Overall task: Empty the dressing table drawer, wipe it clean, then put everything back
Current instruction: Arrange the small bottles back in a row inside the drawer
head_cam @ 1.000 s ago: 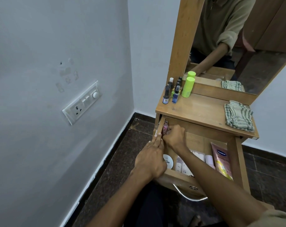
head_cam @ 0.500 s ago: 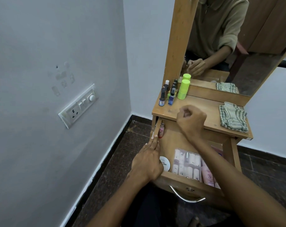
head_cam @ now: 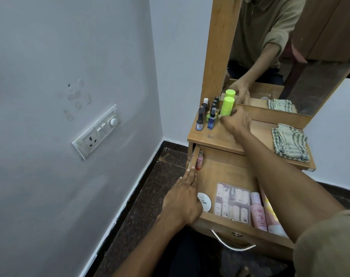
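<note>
The wooden drawer (head_cam: 248,233) of the dressing table is pulled open. Inside lie a small pink bottle (head_cam: 199,161) at the back left, a round white tin (head_cam: 205,201), a clear pouch of small bottles (head_cam: 232,202), a pink bottle (head_cam: 259,214) and a pink-yellow tube (head_cam: 270,213). My left hand (head_cam: 182,200) lies flat along the drawer's left wall, fingers straight. My right hand (head_cam: 236,121) is up on the tabletop (head_cam: 214,137), fingers curled around a small, mostly hidden item at the foot of the green bottle (head_cam: 227,106).
Several nail polish bottles (head_cam: 200,121) stand at the tabletop's back left. A folded striped cloth (head_cam: 290,143) lies at its right. The mirror (head_cam: 290,47) rises behind. A wall with a switch plate (head_cam: 97,130) is close on the left. A metal handle (head_cam: 230,245) sticks out of the drawer front.
My right hand left the drawer's back left corner, rose in a fist, and reached the tabletop beside the green bottle. My left hand stayed on the drawer's left wall.
</note>
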